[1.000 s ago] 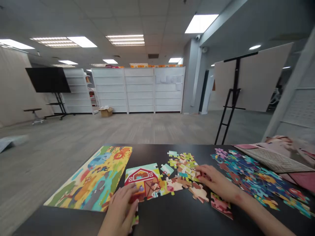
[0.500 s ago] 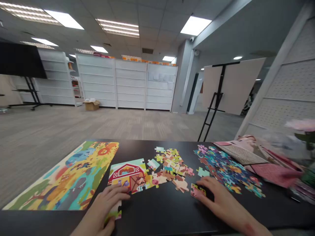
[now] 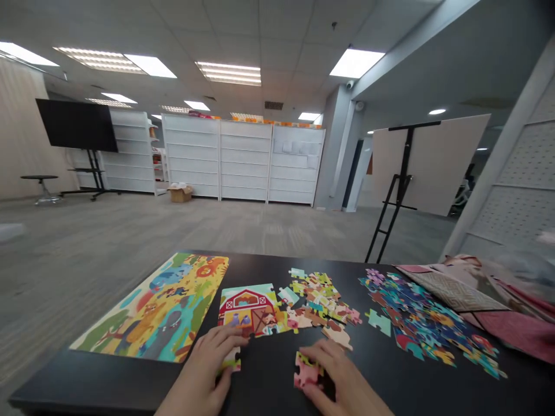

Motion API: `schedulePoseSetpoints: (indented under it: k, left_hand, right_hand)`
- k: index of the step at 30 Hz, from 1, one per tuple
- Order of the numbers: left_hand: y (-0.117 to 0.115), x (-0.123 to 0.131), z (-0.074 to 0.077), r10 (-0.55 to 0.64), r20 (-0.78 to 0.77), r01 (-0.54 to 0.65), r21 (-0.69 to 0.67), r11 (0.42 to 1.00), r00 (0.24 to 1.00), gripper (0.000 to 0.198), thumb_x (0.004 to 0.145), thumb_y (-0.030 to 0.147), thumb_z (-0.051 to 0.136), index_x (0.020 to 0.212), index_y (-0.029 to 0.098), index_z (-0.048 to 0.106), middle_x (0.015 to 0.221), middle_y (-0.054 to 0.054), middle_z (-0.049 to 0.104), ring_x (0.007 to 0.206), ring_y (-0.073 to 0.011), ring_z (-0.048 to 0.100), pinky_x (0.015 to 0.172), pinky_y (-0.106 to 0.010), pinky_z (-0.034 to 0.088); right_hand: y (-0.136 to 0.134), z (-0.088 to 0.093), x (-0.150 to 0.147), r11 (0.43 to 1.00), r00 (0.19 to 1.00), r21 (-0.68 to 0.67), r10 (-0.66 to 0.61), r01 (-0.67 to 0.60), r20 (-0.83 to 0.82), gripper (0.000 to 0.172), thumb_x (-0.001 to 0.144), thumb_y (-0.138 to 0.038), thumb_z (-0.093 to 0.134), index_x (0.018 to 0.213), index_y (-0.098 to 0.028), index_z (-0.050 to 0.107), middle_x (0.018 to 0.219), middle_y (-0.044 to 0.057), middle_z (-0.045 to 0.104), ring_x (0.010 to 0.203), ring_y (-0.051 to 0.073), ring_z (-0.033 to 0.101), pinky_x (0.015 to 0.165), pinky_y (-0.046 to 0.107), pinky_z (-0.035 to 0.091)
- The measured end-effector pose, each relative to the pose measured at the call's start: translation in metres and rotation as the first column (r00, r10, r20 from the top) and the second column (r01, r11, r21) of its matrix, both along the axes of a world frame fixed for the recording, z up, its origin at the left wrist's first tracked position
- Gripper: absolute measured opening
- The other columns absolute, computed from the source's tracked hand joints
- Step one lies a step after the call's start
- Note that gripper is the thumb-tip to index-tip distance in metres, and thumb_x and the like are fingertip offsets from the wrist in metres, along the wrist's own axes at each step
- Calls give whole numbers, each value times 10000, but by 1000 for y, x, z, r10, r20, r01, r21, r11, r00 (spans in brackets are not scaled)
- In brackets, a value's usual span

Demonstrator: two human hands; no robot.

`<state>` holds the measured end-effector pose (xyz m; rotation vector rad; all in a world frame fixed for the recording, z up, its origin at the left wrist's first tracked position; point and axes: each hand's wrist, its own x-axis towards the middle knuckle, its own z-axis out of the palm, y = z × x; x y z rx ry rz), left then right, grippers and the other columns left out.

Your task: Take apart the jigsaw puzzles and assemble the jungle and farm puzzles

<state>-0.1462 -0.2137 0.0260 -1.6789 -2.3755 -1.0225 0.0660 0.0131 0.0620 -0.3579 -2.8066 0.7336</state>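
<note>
Black desk (image 3: 87, 375), office room behind. Left hand (image 3: 197, 370): grip narrow on small puzzle piece (image 3: 232, 361), just below half-built barn puzzle (image 3: 249, 309). Right hand (image 3: 332, 370): grip closed on pink piece (image 3: 307, 370). Loose pieces (image 3: 416, 323) farther right.

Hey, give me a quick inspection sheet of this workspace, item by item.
Surface: black tabletop.
Puzzle things: assembled barn section beside a larger assembled animal puzzle; loose warm-coloured pieces and a spread of blue-toned pieces.
Hands: left hand touching a small puzzle piece below the barn section; right hand on a pink puzzle piece.
Clutter: patterned pink fabric at the table's right end.
Cables: nothing seen.
Surroundings: white shelving units, cardboard box, screen on a stand, easel with a board.
</note>
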Motion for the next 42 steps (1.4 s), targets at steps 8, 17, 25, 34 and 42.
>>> schedulePoseSetpoints:
  k: [8,17,25,34,42]
  left_hand:
    - [0,6,7,14,46,-14,-7,1000,999,499,769,65,515,1168,315,681,1332,-35,657,1273,-275,572,1072,-480,471]
    - [-3,4,3,-27,291,-18,152,988,956,451,813,44,468,1136,298,655,1320,-50,630,1277,-243,557,1110,-432,414]
    - [-5,5,15,-59,380,-11,180,984,923,458,769,1,454,1096,256,650,1219,-44,666,1219,-232,572,1067,-376,415]
    - [-10,6,22,-87,397,-17,251,968,914,442,806,-4,429,1101,241,649,1201,-46,656,1173,-194,580,1063,-340,419]
    - [-28,0,22,31,267,-47,51,998,963,399,761,-15,433,995,228,645,1033,-42,650,1022,-210,594,945,-332,472]
  right_hand:
    - [123,-13,5,818,892,357,-416,451,-176,402,886,-445,487,1066,-200,749,1184,164,697,1135,373,608,998,580,452]
    - [145,-12,22,949,939,-8,-312,314,-143,347,888,-517,525,1028,-218,632,902,67,752,869,256,701,776,358,556]
    - [53,3,-13,870,911,-459,-324,182,-254,434,871,-579,593,1131,-233,560,905,62,749,883,253,724,772,334,577]
    - [-78,-11,-80,940,984,-293,159,-175,-79,174,908,-330,563,998,-226,670,873,24,705,774,192,660,707,293,522]
    - [-88,-21,-87,977,972,-26,209,-213,-108,180,927,-187,515,957,-213,690,951,63,634,914,228,640,796,344,533]
